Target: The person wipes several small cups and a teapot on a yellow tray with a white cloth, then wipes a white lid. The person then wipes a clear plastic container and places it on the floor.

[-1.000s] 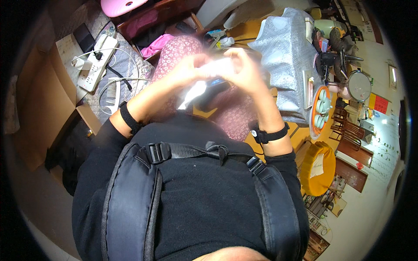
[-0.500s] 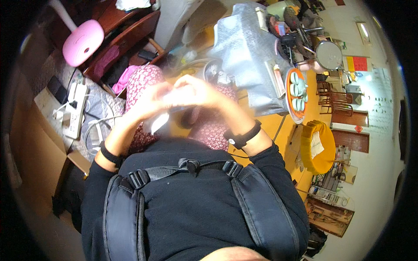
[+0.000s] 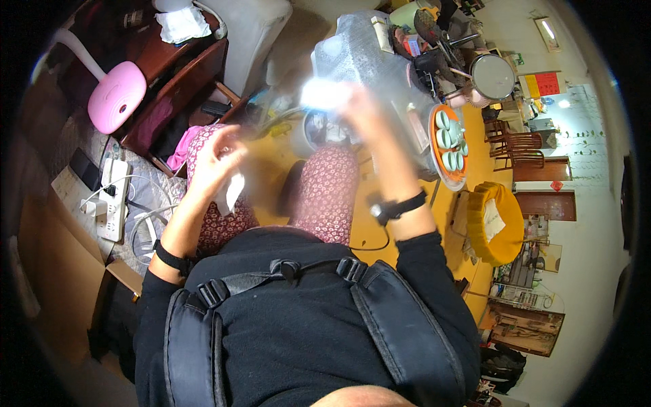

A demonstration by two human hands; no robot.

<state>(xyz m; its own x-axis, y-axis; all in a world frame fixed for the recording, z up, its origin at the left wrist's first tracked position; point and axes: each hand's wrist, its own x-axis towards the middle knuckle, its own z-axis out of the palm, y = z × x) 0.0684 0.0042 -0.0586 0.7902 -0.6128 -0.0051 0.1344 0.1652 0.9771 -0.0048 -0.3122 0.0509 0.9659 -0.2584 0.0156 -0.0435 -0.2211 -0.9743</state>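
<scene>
My left hand (image 3: 220, 163) hovers over my left thigh with fingers curled. A crumpled white piece, like tissue paper (image 3: 232, 193), hangs from its palm side. My right hand (image 3: 365, 115) is stretched forward over the near edge of the silver-covered table, smeared by motion. At its fingertips is a glaring white thing (image 3: 325, 93), too overexposed to name. Below and left of that hand stands a bin (image 3: 302, 141) with crumpled white paper (image 3: 329, 127) inside.
A silver-covered table (image 3: 346, 54) stands ahead, with an orange tray (image 3: 434, 139) of pale green cups at its right. Left are an open wooden drawer (image 3: 180, 85), a pink round-headed object (image 3: 116, 98) and a white power strip (image 3: 114, 203) with cables. A yellow-covered stool (image 3: 498, 224) is at right.
My hands, together over my lap before, have parted. The right went forward and right with the bright white thing; the left drew back slightly to the left, the tissue-like piece still at its palm.
</scene>
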